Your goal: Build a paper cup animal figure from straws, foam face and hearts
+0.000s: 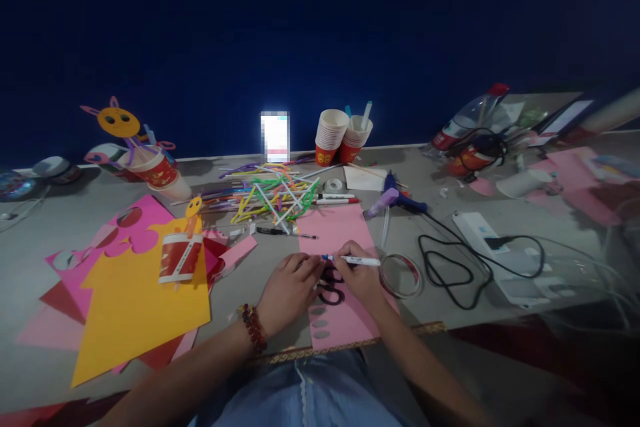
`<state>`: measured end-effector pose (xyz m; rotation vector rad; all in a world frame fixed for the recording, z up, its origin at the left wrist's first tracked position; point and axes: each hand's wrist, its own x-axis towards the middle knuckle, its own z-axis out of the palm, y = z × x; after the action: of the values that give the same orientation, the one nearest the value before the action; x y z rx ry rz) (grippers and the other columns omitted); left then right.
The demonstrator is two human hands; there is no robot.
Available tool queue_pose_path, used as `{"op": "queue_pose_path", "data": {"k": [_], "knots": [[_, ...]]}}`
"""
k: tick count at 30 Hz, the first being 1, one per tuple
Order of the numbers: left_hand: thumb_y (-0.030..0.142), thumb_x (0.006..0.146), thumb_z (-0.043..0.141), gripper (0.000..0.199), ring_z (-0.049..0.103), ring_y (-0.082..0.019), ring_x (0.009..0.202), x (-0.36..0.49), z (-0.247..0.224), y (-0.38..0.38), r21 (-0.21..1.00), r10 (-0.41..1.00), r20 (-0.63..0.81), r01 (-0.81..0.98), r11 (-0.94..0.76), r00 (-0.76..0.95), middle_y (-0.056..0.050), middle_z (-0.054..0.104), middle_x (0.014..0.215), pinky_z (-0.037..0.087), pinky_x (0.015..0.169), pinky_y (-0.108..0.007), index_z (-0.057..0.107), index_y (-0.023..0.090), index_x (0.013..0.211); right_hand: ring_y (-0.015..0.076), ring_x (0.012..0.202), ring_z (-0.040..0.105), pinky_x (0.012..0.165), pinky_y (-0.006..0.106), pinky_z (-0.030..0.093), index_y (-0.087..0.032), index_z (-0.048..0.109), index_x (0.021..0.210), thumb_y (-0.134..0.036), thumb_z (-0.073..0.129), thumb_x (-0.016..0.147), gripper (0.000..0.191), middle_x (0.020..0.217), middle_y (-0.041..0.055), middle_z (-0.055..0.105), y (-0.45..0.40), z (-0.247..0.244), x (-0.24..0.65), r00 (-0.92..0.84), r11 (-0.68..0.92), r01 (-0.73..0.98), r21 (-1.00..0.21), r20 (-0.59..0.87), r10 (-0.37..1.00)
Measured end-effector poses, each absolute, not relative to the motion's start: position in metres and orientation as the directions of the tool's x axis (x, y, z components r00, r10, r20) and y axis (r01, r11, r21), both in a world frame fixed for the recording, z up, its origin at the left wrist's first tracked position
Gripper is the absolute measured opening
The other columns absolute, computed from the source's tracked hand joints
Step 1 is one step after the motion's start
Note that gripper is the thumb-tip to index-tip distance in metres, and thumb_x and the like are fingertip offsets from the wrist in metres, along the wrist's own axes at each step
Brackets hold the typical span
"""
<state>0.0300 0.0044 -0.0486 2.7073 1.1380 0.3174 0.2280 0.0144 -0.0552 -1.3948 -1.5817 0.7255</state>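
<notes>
My right hand grips a white acrylic marker, its blue tip end pointing left towards my other hand. My left hand, with a beaded bracelet on the wrist, has its fingers drawn together near that tip. Whatever those fingers hold is hidden or too small to make out. Both hands are over a pink paper sheet that has a row of oval cut-outs along its lower left edge. Between the hands, scissors with black handles lie on the sheet, partly covered.
Yellow paper and a red cup are at left. Pipe cleaners lie beyond the sheet, before stacked cups. At right are a tape roll, a glue gun with a looping cord, and a power strip.
</notes>
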Motion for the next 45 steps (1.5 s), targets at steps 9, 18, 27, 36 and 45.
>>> {"op": "queue_pose_path", "data": {"k": [9, 18, 27, 36, 45], "knots": [[0.034, 0.093, 0.062, 0.051, 0.051, -0.029, 0.122, 0.0305, -0.0478, 0.0038, 0.246, 0.719, 0.110, 0.682, -0.689, 0.687, -0.008, 0.059, 0.138, 0.042, 0.106, -0.043, 0.050, 0.017, 0.139, 0.0139, 0.057, 0.051, 0.056, 0.025, 0.039, -0.023, 0.050, 0.070, -0.024, 0.055, 0.088, 0.018, 0.061, -0.0048, 0.052, 0.0151, -0.0561, 0.2279, 0.029, 0.198, 0.457, -0.867, 0.237, 0.971], [0.033, 0.093, 0.060, 0.050, 0.050, -0.028, 0.122, 0.0294, -0.0478, 0.0038, 0.256, 0.720, 0.127, 0.679, -0.688, 0.682, -0.009, 0.059, 0.137, 0.042, 0.106, -0.043, 0.050, 0.018, 0.139, 0.0141, 0.058, 0.052, 0.058, 0.025, 0.040, -0.022, 0.052, 0.072, -0.024, 0.056, 0.089, 0.018, 0.062, -0.0047, 0.053, 0.0145, -0.0561, 0.2288, 0.038, 0.197, 0.456, -0.868, 0.240, 0.970], [0.032, 0.093, 0.060, 0.049, 0.051, -0.029, 0.121, 0.0297, -0.0486, 0.0041, 0.259, 0.717, 0.128, 0.675, -0.691, 0.685, -0.009, 0.059, 0.137, 0.042, 0.106, -0.043, 0.050, 0.018, 0.139, 0.0142, 0.057, 0.051, 0.056, 0.026, 0.039, -0.023, 0.052, 0.071, -0.025, 0.056, 0.089, 0.018, 0.061, -0.0050, 0.053, 0.0150, -0.0545, 0.2279, 0.038, 0.192, 0.448, -0.873, 0.233, 0.972], [0.033, 0.093, 0.061, 0.050, 0.051, -0.029, 0.122, 0.0295, -0.0490, 0.0043, 0.264, 0.719, 0.131, 0.675, -0.689, 0.682, -0.009, 0.059, 0.137, 0.042, 0.106, -0.043, 0.050, 0.019, 0.139, 0.0146, 0.058, 0.052, 0.057, 0.026, 0.041, -0.023, 0.052, 0.072, -0.026, 0.056, 0.090, 0.018, 0.062, -0.0046, 0.054, 0.0145, -0.0562, 0.2287, 0.050, 0.194, 0.445, -0.874, 0.240, 0.969], [0.034, 0.094, 0.060, 0.049, 0.052, -0.028, 0.122, 0.0297, -0.0501, 0.0036, 0.283, 0.727, 0.135, 0.677, -0.680, 0.674, -0.011, 0.060, 0.135, 0.043, 0.105, -0.046, 0.050, 0.020, 0.140, 0.0150, 0.058, 0.052, 0.057, 0.027, 0.041, -0.023, 0.053, 0.071, -0.025, 0.055, 0.089, 0.017, 0.062, -0.0038, 0.054, 0.0139, -0.0541, 0.2286, 0.054, 0.215, 0.446, -0.869, 0.265, 0.963]]}}
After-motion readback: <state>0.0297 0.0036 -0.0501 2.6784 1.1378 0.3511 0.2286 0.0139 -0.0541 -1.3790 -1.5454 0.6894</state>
